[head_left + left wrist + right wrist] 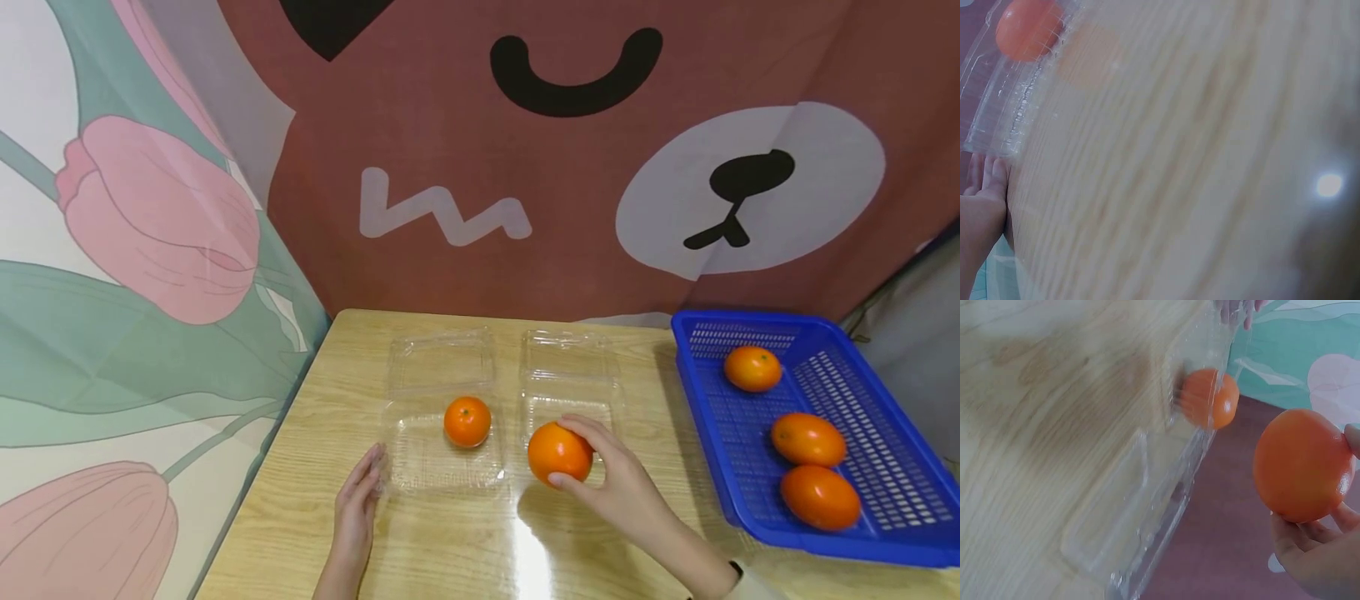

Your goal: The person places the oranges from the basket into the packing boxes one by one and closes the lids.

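My right hand (626, 483) holds an orange (557, 452) between thumb and fingers, raised above the table at the near edge of the right clear plastic box (566, 407). In the right wrist view the held orange (1304, 465) fills the space by my fingertips. Another orange (467, 422) sits in the right part of the left clear plastic box (420, 462), whose lid lies folded back. My left hand (357, 508) touches that box's left side with fairly straight fingers. The left wrist view shows the hand (985, 187) beside the box's corner.
A blue plastic basket (716, 454) stands on the right with several orange fruits in it: one orange (752, 368) at the back, two nearer the front. Behind the wooden table (442, 542) hangs a cloth with a bear print (450, 275); a tulip-print cloth (150, 350) hangs on the left.
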A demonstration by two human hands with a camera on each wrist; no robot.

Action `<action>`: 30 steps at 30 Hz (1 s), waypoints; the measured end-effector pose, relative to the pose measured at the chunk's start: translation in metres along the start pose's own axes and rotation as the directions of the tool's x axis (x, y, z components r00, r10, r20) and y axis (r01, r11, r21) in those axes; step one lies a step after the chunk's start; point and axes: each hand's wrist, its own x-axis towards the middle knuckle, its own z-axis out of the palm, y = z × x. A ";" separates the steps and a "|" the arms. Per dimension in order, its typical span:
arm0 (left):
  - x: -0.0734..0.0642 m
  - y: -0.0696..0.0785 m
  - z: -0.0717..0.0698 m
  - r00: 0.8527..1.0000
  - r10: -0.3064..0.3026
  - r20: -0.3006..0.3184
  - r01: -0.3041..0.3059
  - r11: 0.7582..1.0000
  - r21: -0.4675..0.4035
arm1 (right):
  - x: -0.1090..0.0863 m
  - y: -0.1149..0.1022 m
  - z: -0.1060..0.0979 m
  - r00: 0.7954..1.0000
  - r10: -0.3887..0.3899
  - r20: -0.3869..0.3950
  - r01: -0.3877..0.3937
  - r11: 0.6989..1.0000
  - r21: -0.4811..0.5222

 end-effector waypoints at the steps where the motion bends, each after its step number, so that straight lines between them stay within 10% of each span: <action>1: 0.000 0.000 0.000 1.000 0.003 0.003 -0.003 1.000 0.000 | 0.001 0.000 0.003 1.000 0.001 0.004 -0.001 1.000 0.011; 30: -0.001 -0.002 -0.002 0.999 0.036 0.029 -0.036 0.999 -0.004 | 0.041 -0.026 0.061 0.990 0.045 0.133 -0.062 0.990 0.127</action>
